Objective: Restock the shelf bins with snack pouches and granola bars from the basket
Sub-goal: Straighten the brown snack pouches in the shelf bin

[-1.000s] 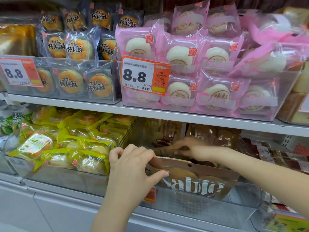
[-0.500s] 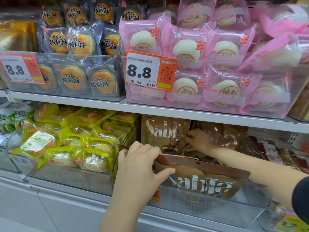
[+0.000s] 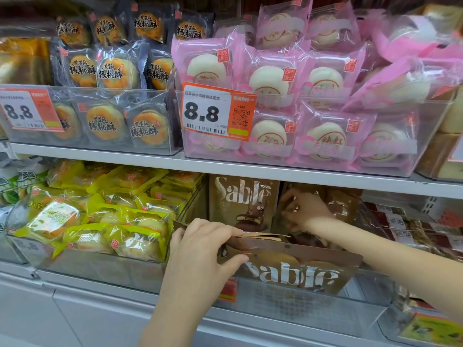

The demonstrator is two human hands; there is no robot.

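The long white metal shelf board (image 3: 150,160) crosses the whole view and serves as the landmark. Resting on top of it, to the right, is a clear plastic bin of pink-wrapped white round buns (image 3: 333,136), with an orange and white price tag reading 8.8 (image 3: 216,112) on its front; to the left on the same board is a clear bin of dark-wrapped golden walnut cakes (image 3: 105,121). Below the board, at the left, lies a heap of yellow-wrapped pastries (image 3: 107,214). Below the board at the centre is a clear plastic shelf bin (image 3: 300,304) holding brown Sable snack pouches: a front brown pouch with large white lettering (image 3: 295,271) leans forward against the bin's front wall, and an upright brown pouch with a cartoon figure (image 3: 244,204) stands behind it. The left hand (image 3: 200,256) pinches the front pouch's top left edge, fingers over it, thumb on its face. The right hand (image 3: 303,209) reaches deeper under the board, fingers curled on a glossy brown pouch at the back (image 3: 343,204).
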